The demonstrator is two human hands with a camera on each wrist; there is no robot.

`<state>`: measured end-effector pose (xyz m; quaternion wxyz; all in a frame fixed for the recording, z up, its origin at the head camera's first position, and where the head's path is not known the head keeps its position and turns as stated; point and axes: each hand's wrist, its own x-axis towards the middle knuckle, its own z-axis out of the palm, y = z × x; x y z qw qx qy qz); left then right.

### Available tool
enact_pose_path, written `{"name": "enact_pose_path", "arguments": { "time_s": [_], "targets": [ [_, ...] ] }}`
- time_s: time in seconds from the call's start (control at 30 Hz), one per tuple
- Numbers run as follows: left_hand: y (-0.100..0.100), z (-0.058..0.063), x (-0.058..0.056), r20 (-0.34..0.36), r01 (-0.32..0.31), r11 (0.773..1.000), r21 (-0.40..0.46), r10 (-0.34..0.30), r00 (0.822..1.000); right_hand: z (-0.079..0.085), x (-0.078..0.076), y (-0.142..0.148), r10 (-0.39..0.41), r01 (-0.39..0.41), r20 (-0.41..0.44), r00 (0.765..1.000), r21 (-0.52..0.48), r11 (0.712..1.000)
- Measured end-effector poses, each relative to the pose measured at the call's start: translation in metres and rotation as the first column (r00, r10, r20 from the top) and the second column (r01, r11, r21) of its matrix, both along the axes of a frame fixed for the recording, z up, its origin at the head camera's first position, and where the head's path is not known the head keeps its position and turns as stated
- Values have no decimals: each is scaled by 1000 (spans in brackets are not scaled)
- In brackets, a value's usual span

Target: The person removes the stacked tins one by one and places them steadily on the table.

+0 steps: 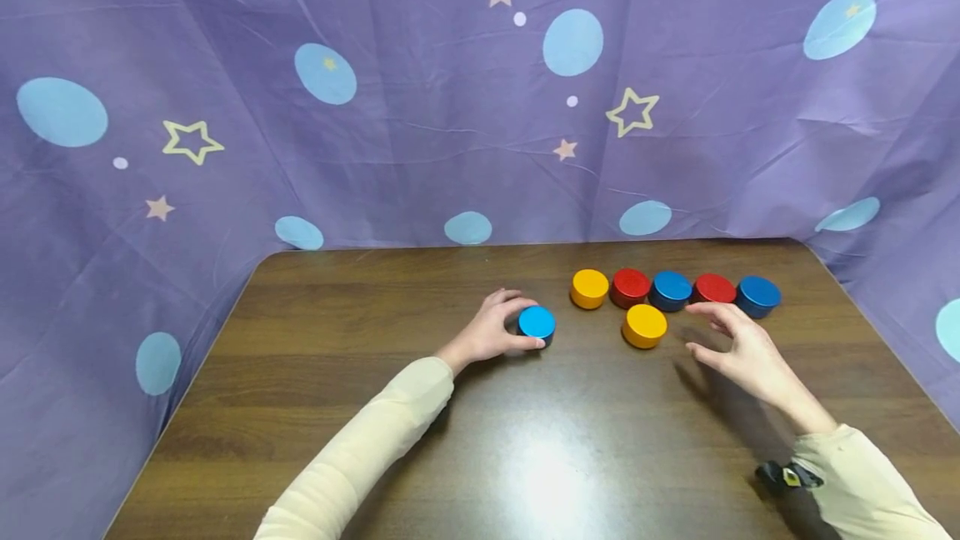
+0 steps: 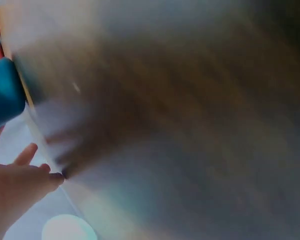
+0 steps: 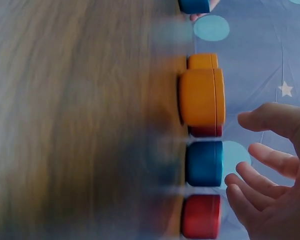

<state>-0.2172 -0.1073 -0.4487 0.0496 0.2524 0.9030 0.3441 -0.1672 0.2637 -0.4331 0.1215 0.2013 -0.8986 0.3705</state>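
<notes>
Near the middle of the table, my left hand (image 1: 495, 328) has its thumb and fingers around the sides of a blue round tin (image 1: 537, 324). In the left wrist view, part of that tin (image 2: 6, 92) shows at the left edge, above the hand (image 2: 20, 190). To the right, my right hand (image 1: 742, 354) is held with thumb and fingers spread apart and nothing between them. A yellow round tin (image 1: 645, 327) stands just left of its fingertips. The right wrist view shows this hand (image 3: 275, 175) beside the yellow tin (image 3: 200, 97).
Behind the front yellow tin runs a row: another yellow tin (image 1: 589, 289), a red tin (image 1: 630, 288), a blue tin (image 1: 671, 291), a second red tin (image 1: 713, 288) and a blue tin (image 1: 758, 297). A purple patterned cloth (image 1: 420, 107) hangs behind the wooden table (image 1: 337, 290).
</notes>
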Motion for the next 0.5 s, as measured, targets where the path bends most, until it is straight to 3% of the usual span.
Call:
{"name": "enact_pose_path", "arguments": {
  "time_s": [0.2, 0.5],
  "targets": [
    [18, 2, 3, -15, -42, 999, 3, 42, 999, 1, 3, 12, 0, 20, -130, 992, 149, 989],
    [47, 3, 6, -37, -96, 995, 12, 96, 995, 1, 9, 24, 26, 16, -159, 987, 255, 967]
  ]
}}
